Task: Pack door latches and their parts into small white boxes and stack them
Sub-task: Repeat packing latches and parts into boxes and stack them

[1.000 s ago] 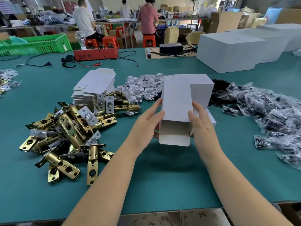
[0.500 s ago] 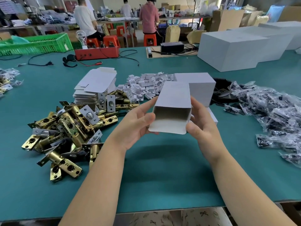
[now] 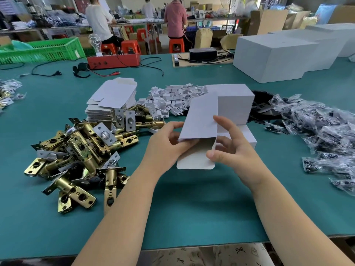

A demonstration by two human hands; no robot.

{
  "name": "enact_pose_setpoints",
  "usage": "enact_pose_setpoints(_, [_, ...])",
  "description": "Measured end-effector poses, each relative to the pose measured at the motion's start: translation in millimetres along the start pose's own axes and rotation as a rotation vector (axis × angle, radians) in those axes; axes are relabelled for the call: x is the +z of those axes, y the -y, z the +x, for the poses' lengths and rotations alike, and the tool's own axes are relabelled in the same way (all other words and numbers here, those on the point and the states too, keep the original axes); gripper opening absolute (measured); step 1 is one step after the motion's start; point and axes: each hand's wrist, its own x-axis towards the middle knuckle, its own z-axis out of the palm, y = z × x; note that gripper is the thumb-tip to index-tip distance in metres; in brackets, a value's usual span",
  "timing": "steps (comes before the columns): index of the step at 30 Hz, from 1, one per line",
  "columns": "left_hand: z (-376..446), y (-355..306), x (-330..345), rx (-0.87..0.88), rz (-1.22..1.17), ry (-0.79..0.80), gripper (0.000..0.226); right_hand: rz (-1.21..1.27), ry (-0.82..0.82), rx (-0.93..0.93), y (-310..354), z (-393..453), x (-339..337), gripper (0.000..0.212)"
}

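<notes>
Head view: both hands [image 3: 169,144] [image 3: 233,150] grip a matte white cardboard box [image 3: 199,123], flap open.

Across your green table [image 3: 192,208] you see a green plastic crate [image 3: 42,51] at the far left, and a red metal box [image 3: 113,61] with cables trailing from it. A black device [image 3: 202,54] sits on a board to its right. Behind the table, three people [image 3: 174,18] work at another bench (backs turned to you), with orange stools [image 3: 175,45] under them and brown cartons [image 3: 267,21] stacked at the right.
</notes>
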Motion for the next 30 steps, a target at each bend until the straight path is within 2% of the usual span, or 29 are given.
enact_pose_setpoints(2, [-1,-1,1,0.049,0.066,-0.056,0.041,-0.059,-0.060,0.040,-3,0,4,0.070])
enact_pose_setpoints(5, [-2,-2,2,0.093,0.117,-0.040,0.048,-0.161,-0.207,0.039,-6,1,12,0.048])
enact_pose_setpoints(7, [-2,-2,2,0.081,0.116,0.039,0.059,-0.211,-0.303,0.022,-9,3,11,0.046])
enact_pose_setpoints(10, [-1,-4,1,0.012,-0.039,0.223,0.069,-0.250,-0.412,0.014,-9,5,4,0.057])
enact_pose_setpoints(12, [1,-6,3,-0.069,-0.242,0.277,0.063,-0.239,-0.416,0.016,-7,6,3,0.055])
enact_pose_setpoints(15, [2,-10,7,-0.222,-0.446,0.217,0.049,-0.250,-0.343,0.006,-3,4,11,0.042])
enact_pose_setpoints(17, [2,-8,7,-0.294,-0.500,0.193,0.039,-0.233,-0.281,-0.008,-2,2,14,0.046])
enact_pose_setpoints(19, [4,-7,4,-0.341,-0.605,0.141,0.038,-0.137,-0.204,-0.023,-1,2,13,0.054])
enact_pose_setpoints(23, [9,-9,-5,-0.343,-0.906,-0.027,0.035,0.114,-0.137,0.021,-4,4,5,0.061])
enact_pose_setpoints(26, [9,-8,-5,-0.293,-0.945,-0.056,0.036,0.019,-0.156,0.029,-8,5,10,0.051])
enact_pose_setpoints(30, [6,-7,7,-0.259,-0.865,0.002,0.032,-0.082,-0.324,0.005,-13,6,18,0.052])
